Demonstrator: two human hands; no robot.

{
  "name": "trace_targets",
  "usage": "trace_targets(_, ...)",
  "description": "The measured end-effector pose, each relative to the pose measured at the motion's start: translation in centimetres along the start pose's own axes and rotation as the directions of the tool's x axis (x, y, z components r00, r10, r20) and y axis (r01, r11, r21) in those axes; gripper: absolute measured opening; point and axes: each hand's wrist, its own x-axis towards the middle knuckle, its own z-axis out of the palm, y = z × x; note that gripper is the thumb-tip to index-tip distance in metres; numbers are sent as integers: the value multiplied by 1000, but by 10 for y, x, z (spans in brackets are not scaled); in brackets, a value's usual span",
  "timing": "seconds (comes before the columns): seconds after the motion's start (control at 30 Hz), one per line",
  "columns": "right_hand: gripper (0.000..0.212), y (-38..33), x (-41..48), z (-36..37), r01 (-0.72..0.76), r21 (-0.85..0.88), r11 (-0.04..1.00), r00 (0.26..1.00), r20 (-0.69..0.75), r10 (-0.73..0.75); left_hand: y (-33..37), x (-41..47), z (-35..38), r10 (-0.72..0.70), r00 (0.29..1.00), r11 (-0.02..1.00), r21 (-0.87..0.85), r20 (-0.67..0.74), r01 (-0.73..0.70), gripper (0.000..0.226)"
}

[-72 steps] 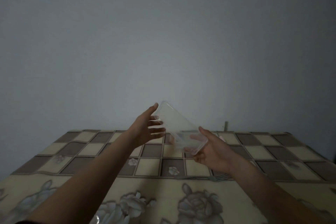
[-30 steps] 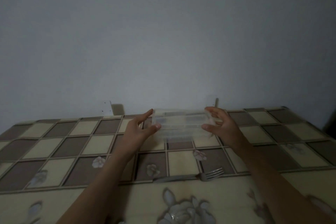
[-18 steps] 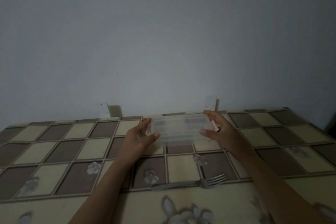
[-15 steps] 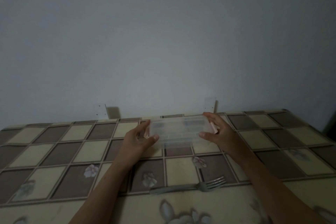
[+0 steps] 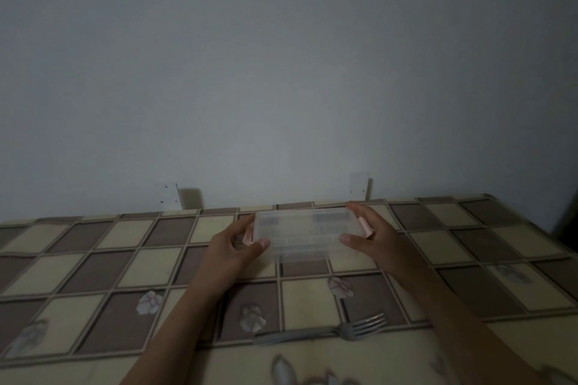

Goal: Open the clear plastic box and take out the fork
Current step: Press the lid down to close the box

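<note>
A: Clear plastic box (image 5: pixel 305 234) flat on the checkered tablecloth (image 5: pixel 93 262), toward the far side, near the wall (image 5: pixel 281 72). Lid on. Pink latch (image 5: pixel 247 233) at the left end, another pink latch (image 5: pixel 366 227) at the right end.

B: Contents?

A: Hard to read through the cloudy plastic. Faint ridges or dividers visible inside; nothing solid made out. Cannot tell whether anything lies within.

B: Hands?

A: Left hand (image 5: pixel 230 251) at the left end of the box: thumb tip pressed against the near left corner, fingers curled round toward the far side by the latch. Right hand (image 5: pixel 378 236) at the right end: thumb tip on the near front wall, index finger reaching along the far top edge, remaining fingers cupped behind the latch. Both spread around the box ends, gripping it from either side. Whether either latch is lifted: cannot tell.

B: Fork?

A: Fork (image 5: pixel 322 334) outside the box, lying on the tablecloth well nearer to the camera, between the two forearms. Grey, handle to the left, tines to the right, pointing slightly away. Not touched by either hand. Resting across the border where the checks meet the floral band.

B: Anything else?

A: Two pale brackets against the wall behind the table, left bracket (image 5: pixel 168 196) and right bracket (image 5: pixel 359 186). Dim light throughout.
</note>
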Motion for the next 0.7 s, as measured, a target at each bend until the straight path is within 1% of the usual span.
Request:
trace_targets(0.17,58,-1,-1,1,-5,42,999,1000,18,5,7,-3,0,33,999,999,25,12,-34,46)
trace_targets(0.3,54,-1,-1,2,2,73,997,1000,26,-4,14,-6,1,56,998,998,39,-16,-55,38)
trace_targets(0.43,54,0,-2,1,-14,92,996,999,48,9,14,-8,3,60,998,996,62,-34,-58,42)
trace_targets(0.5,54,2,-2,1,-27,104,994,999,28,24,13,-10,4,34,998,996,79,-60,-29,51)
trace_targets(0.53,53,3,-1,1,-38,124,992,999,-7,39,13,-12,5,31,996,993,119,-83,-21,57)
trace_targets(0.57,49,3,2,0,-46,166,985,997,-58,57,16,-13,6,72,992,981,186,-102,-52,59)
trace_targets(0.6,43,4,4,-1,-48,215,975,991,-115,74,19,-14,7,156,982,955,269,-103,-124,59)
trace_targets(0.67,29,7,10,-3,-22,253,967,970,-229,82,30,-11,13,342,939,846,449,-45,-287,54)
trace_targets(0.7,23,10,13,-5,-16,259,966,958,-273,89,37,-8,18,411,912,781,515,1,-353,50)
